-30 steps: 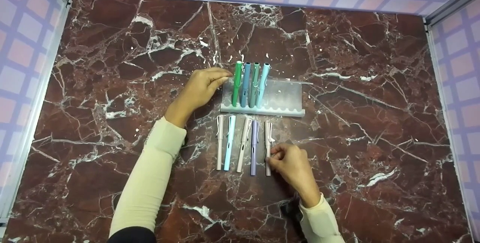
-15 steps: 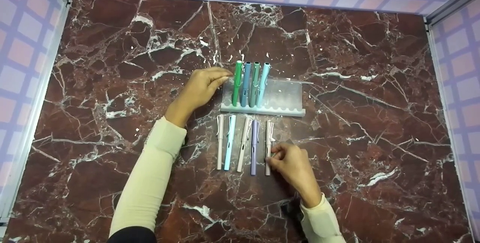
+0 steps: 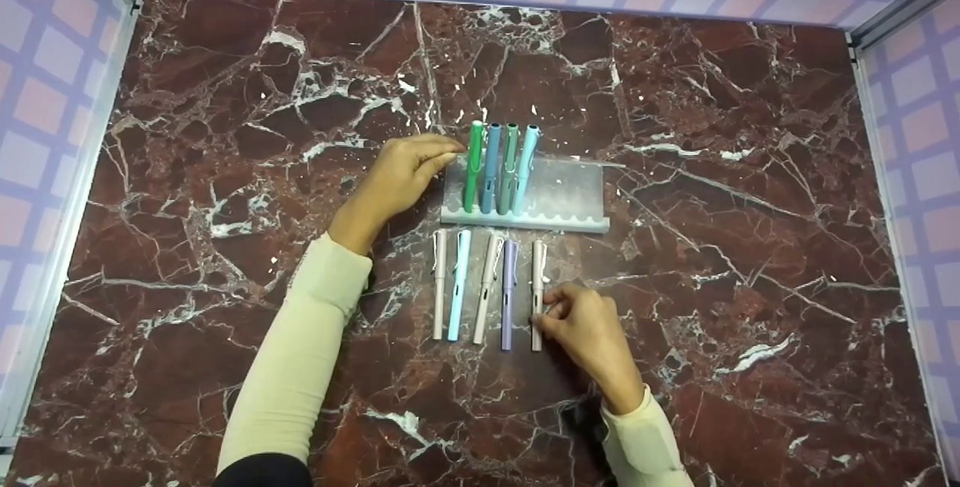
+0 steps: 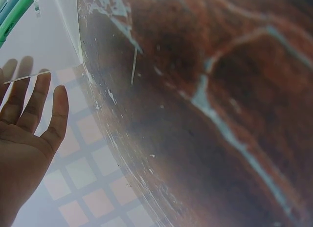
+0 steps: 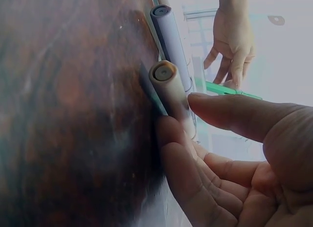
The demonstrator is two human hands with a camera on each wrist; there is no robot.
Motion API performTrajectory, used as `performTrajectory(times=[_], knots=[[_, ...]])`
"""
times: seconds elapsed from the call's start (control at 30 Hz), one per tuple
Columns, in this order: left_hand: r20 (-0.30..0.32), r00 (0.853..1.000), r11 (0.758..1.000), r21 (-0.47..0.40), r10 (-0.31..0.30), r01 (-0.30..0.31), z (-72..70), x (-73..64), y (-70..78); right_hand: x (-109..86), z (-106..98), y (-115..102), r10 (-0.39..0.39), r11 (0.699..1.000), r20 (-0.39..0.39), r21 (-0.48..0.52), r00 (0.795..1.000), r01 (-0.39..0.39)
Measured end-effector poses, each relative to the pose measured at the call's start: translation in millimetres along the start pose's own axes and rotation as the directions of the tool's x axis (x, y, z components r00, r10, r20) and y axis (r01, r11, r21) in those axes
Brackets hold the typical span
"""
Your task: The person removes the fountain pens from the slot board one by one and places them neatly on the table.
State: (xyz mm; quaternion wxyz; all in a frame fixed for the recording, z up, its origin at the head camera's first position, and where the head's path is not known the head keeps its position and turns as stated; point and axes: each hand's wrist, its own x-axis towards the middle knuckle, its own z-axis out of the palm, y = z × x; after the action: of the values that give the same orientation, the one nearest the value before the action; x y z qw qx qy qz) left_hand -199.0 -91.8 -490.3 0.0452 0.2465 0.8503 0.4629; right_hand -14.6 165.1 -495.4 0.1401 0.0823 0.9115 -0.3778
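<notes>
Head view: left hand (image 3: 409, 175) pinches clear pen rack (image 3: 566, 190), ten o'clock corner; right hand (image 3: 589, 326) pinches beige pen (image 3: 538, 266), rack's six o'clock. Best: rack braced, grip light.

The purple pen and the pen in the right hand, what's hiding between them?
Nothing, just bare table. The head view shows that gap between the purple pen and the grey pen that the right hand holds.
</notes>
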Motion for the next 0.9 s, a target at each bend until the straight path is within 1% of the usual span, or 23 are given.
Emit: performTrajectory(times=[0.2, 0.43, 0.67, 0.77, 0.9], knots=[[0.003, 1.000, 1.000, -0.003, 0.004, -0.004, -0.3, 0.2, 0.4, 0.6, -1, 0, -0.005, 1.000, -0.001, -0.017, 1.000, 0.005], [0.012, 1.000, 1.000, -0.005, -0.023, 0.023, -0.1, -0.5, 0.8, 1.1, -4, 0, 0.006, 1.000, 0.001, -0.020, 1.000, -0.006], [-0.005, 1.000, 1.000, -0.003, 0.018, -0.018, 0.3, 0.0, -0.5, 1.1, -9, 0, 0.013, 0.999, -0.023, -0.038, 1.000, -0.014], [-0.006, 1.000, 1.000, -0.005, 0.020, -0.020, 0.3, 0.1, -0.3, 2.6, -13, -1, 0.033, 0.999, -0.022, -0.025, 0.999, -0.033], [-0.003, 1.000, 1.000, 0.000, 0.006, -0.006, 0.1, -0.3, 0.2, 5.8, -20, -2, 0.046, 0.999, -0.032, -0.005, 0.998, -0.046]])
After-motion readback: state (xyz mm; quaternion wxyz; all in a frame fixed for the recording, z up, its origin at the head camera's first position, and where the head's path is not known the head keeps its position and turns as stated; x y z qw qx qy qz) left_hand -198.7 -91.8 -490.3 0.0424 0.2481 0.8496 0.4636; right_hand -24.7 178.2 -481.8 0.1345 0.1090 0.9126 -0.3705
